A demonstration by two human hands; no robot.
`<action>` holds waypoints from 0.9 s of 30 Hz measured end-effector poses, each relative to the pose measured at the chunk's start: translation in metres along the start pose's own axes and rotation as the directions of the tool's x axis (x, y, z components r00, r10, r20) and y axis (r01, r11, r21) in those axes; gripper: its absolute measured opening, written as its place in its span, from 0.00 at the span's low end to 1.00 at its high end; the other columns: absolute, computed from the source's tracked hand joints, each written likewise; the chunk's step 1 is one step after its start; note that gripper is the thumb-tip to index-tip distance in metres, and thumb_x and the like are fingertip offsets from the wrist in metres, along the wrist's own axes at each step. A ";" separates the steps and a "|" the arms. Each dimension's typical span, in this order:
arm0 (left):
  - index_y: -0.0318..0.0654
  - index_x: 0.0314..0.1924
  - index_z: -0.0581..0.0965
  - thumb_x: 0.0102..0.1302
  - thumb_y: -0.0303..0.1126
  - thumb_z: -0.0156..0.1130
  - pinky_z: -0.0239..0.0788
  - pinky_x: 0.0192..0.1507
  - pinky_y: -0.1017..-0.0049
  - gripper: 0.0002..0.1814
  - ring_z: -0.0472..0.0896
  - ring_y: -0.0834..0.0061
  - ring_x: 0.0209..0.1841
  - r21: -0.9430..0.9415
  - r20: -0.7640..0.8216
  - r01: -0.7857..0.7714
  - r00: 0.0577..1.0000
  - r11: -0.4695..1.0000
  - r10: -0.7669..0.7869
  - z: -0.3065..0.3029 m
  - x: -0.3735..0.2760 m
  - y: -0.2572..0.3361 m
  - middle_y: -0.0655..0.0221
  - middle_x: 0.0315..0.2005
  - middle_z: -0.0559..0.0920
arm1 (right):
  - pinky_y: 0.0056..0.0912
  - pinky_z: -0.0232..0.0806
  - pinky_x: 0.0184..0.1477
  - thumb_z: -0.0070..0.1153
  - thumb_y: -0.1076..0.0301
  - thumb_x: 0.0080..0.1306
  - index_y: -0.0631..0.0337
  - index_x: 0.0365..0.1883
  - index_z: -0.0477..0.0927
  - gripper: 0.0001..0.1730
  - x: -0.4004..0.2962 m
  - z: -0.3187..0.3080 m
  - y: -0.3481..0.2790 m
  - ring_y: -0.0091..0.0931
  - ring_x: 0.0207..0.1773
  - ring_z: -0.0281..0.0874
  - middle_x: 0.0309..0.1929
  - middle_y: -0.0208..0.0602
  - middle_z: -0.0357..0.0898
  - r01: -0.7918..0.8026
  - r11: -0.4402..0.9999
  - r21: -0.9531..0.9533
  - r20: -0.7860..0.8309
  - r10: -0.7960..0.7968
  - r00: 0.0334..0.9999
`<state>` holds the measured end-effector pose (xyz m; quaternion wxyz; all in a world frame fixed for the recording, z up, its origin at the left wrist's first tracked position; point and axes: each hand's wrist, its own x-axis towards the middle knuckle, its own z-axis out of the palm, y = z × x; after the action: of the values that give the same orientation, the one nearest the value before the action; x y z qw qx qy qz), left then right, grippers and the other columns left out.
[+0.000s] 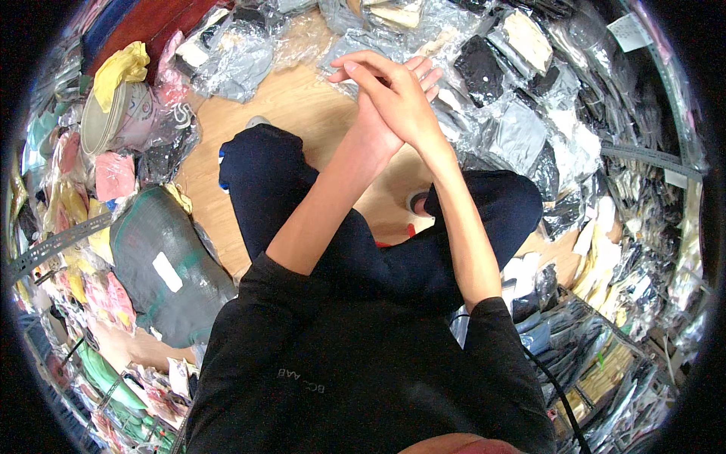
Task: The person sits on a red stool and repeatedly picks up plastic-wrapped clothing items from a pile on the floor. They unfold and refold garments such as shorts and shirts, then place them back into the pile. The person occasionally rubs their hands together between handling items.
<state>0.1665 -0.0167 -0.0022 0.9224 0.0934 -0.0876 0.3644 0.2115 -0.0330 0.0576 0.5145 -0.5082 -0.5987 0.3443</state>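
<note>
Both bare hands are raised in front of me and cross over each other. My left hand [381, 123] lies underneath, its fingertips showing beyond the other hand at the upper right. Across its palm rests my right hand [404, 101], with fingers pointing to the left. Neither hand holds an object; part of the left palm is hidden. Below them are my crossed legs in dark trousers [272, 170] on a wood-look floor [306, 99]. Beyond the fingers lie garments in clear plastic bags [363, 42].
At the left stands a round tub [133, 116] with a yellow cloth [120, 71] over its rim, above a dark woven sack [170, 267] bearing a white label. More bagged garments [516, 133] are heaped at the right. Metal shelving [652, 154] and a black cable [553, 380] are also there.
</note>
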 end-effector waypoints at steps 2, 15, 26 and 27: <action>0.28 0.69 0.55 0.78 0.41 0.31 0.50 0.73 0.60 0.28 0.61 0.58 0.70 -0.023 0.014 -0.031 0.999 0.999 0.031 0.003 -0.007 -0.001 0.51 0.69 0.62 | 0.36 0.68 0.55 0.46 0.62 0.73 0.64 0.49 0.80 0.17 -0.003 0.000 -0.003 0.39 0.45 0.83 0.39 0.44 0.85 -0.040 0.996 -0.075 0.015 0.042 0.999; 0.32 0.70 0.57 0.79 0.43 0.28 0.44 0.75 0.59 0.28 0.58 0.57 0.71 -0.267 -0.127 0.366 0.903 0.891 -0.409 -0.032 -0.092 0.060 0.52 0.70 0.59 | 0.43 0.49 0.74 0.42 0.59 0.76 0.58 0.62 0.74 0.22 -0.089 -0.048 0.026 0.34 0.70 0.65 0.64 0.41 0.73 0.191 0.814 -0.549 0.354 0.019 0.935; 0.40 0.69 0.64 0.77 0.40 0.35 0.47 0.71 0.64 0.26 0.63 0.66 0.69 0.818 -0.526 0.362 0.785 0.447 0.327 0.023 -0.087 0.053 0.66 0.68 0.68 | 0.37 0.62 0.67 0.48 0.60 0.74 0.62 0.65 0.68 0.25 -0.103 -0.066 0.038 0.34 0.62 0.73 0.61 0.43 0.75 -0.324 0.934 -0.154 0.386 0.358 0.850; 0.40 0.69 0.65 0.76 0.41 0.37 0.47 0.71 0.64 0.26 0.63 0.66 0.69 0.937 -0.347 0.291 0.849 0.195 0.399 0.031 -0.080 0.045 0.65 0.68 0.67 | 0.38 0.62 0.67 0.48 0.60 0.74 0.62 0.66 0.67 0.25 -0.090 -0.058 0.032 0.34 0.64 0.72 0.62 0.43 0.74 -0.435 0.889 0.146 0.334 0.369 0.867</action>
<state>0.0750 -0.0442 0.0139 0.6184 0.5493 0.4151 0.3789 0.2717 -0.1180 0.0170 0.3872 -0.5056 -0.5083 0.5798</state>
